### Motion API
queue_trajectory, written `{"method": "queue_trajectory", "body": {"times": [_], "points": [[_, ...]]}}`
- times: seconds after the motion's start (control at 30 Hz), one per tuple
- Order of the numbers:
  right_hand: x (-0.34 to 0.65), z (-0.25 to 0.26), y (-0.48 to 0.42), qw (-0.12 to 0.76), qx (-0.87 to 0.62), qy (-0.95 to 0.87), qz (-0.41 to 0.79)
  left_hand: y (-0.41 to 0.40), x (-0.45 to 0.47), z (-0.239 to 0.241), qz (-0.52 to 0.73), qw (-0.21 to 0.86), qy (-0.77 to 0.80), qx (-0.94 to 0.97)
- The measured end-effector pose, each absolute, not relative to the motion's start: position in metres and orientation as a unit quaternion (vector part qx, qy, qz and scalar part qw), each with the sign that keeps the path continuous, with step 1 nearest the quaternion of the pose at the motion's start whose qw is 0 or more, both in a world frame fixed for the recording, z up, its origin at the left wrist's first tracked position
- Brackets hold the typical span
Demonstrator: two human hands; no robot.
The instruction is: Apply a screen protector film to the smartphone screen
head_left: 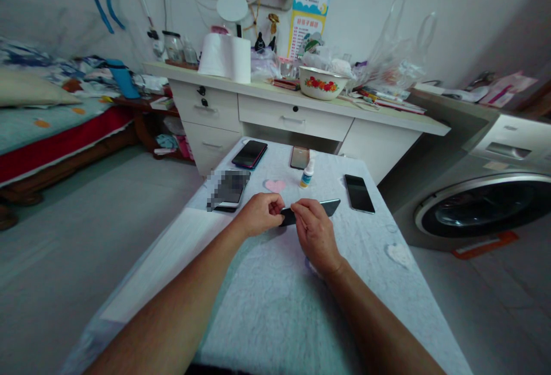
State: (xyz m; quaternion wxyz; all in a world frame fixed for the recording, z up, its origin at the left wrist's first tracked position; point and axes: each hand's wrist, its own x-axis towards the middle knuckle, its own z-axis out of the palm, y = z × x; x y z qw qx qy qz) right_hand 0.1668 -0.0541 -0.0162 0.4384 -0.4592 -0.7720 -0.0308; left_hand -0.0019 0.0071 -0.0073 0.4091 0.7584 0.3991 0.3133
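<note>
Head view: the left hand (262,214) is pinching a tilted phone (333,207), the right hand (317,236), narrowly bunched, is partly covering it, hold unclear; slackening could drop it.

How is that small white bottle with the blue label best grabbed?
Probably by its labelled round body, from the right: the white bottle stands upright, the slim dark rectangular phone is held in front, a flat brownish rectangle lies behind-left.

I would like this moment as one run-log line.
left hand: holds phone; right hand: at phone, grip unclear; phone: tilted; bottle: upright, beyond phone
</note>
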Motion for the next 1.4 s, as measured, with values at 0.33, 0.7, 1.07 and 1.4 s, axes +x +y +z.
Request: {"method": "queue_trajectory", "body": {"times": [0.33, 0.7, 1.07, 1.4], "points": [[0.16, -0.012, -0.058, 0.393, -0.44, -0.807, -0.025, 0.007, -0.003, -0.008, 0.308, 0.385, 0.402, 0.772], [0.182, -0.013, -0.053, 0.403, -0.474, -0.781, -0.059, 0.006, -0.001, -0.007, 0.307, 0.428, 0.398, 0.751], [0.214, -0.013, -0.047, 0.418, -0.534, -0.729, -0.091, 0.007, -0.002, -0.008, 0.301, 0.426, 0.41, 0.748], [0.24, -0.013, -0.041, 0.455, -0.586, -0.66, -0.116, 0.009, -0.003, -0.01, 0.296, 0.417, 0.41, 0.756]]}}
